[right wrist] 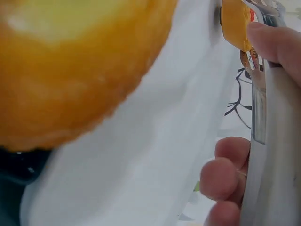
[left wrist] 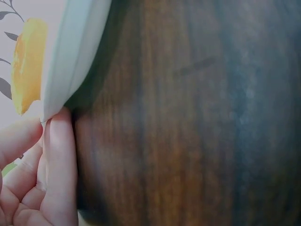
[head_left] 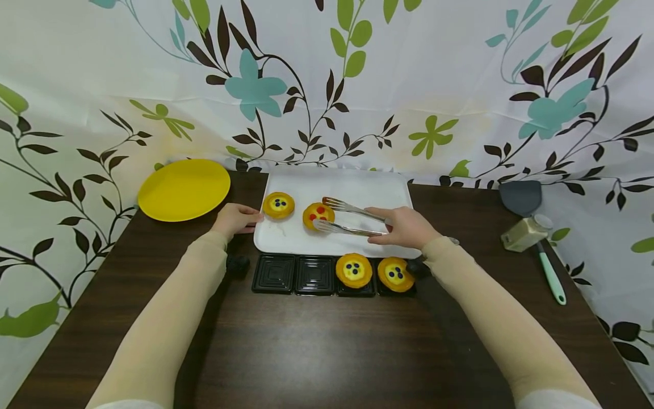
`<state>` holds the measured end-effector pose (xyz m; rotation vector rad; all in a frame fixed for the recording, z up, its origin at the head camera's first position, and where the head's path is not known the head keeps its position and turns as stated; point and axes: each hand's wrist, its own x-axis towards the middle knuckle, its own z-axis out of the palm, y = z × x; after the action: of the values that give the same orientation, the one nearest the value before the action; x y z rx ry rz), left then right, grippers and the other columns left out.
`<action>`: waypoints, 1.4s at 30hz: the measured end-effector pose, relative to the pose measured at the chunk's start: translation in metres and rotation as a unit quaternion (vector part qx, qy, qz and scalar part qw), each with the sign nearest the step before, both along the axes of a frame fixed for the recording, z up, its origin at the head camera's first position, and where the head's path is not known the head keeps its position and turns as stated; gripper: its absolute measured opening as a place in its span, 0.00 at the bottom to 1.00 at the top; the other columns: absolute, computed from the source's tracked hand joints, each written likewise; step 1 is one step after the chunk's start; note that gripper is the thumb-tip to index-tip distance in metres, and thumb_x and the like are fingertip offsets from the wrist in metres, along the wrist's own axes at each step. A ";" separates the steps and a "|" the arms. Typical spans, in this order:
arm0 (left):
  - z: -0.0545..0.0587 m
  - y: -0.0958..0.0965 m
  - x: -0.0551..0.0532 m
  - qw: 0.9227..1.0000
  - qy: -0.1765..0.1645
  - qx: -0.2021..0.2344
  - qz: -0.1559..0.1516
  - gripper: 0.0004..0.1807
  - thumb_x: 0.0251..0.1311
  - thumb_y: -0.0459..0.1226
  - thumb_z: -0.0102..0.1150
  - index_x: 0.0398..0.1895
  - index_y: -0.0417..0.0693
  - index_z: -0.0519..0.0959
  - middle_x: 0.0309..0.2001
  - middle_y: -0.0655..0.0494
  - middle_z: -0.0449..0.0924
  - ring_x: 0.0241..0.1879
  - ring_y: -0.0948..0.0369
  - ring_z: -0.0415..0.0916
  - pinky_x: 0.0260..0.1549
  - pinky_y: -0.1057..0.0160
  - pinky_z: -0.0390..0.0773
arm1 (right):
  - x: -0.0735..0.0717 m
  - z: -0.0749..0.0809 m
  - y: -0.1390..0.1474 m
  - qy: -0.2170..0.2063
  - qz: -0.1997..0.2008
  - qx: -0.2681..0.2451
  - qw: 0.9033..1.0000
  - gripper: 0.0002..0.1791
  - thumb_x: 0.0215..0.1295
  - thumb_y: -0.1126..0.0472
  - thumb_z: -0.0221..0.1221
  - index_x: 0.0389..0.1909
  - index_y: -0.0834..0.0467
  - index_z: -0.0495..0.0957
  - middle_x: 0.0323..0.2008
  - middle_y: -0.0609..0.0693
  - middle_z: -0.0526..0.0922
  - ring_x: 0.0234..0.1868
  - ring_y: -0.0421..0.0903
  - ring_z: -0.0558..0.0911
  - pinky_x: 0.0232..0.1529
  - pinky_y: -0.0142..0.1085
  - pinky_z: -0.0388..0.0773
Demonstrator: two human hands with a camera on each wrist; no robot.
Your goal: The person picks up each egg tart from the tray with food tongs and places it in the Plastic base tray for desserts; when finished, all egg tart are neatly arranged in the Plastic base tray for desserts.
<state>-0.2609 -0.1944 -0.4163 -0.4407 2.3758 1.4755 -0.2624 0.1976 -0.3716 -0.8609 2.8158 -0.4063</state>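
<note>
My left hand (head_left: 236,218) pinches the left rim of a white tray (head_left: 347,183) between thumb and fingers; the left wrist view shows this grip on the tray edge (left wrist: 77,52). My right hand (head_left: 403,227) holds metal tongs (head_left: 356,210). Their spread tips lie on either side of an egg tart with red dots (head_left: 318,211) on the tray; contact is hard to tell. To its left on the tray sits a tart with blue dots (head_left: 278,205). In the right wrist view, fingers (right wrist: 220,179) curl around the tongs (right wrist: 259,113), with a tart (right wrist: 233,23) by the tips.
A black compartment tray (head_left: 274,274) lies before the white tray. Its two right compartments bear blue-dotted tarts (head_left: 354,271). A yellow plate (head_left: 184,190) stands at back left. At right, a shaker jar (head_left: 526,233) is beside a spatula (head_left: 552,276). A patterned curtain (head_left: 378,85) hangs behind.
</note>
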 end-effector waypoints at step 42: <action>-0.003 -0.003 -0.003 1.000 -0.005 -0.001 -0.002 0.23 0.64 0.39 0.57 0.59 0.33 0.73 0.57 0.38 0.72 0.50 0.50 0.77 0.43 0.64 0.81 | 0.089 0.002 0.018 0.008 0.054 -0.020 0.998 0.42 0.49 0.36 0.66 0.66 0.44 0.68 0.39 0.44 0.83 0.28 0.38 0.73 0.28 0.29 0.71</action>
<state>-0.2642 -0.1979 -0.4194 -0.4427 2.3686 1.4661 -0.1739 0.2151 -0.3695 -1.0229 2.7685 -0.4438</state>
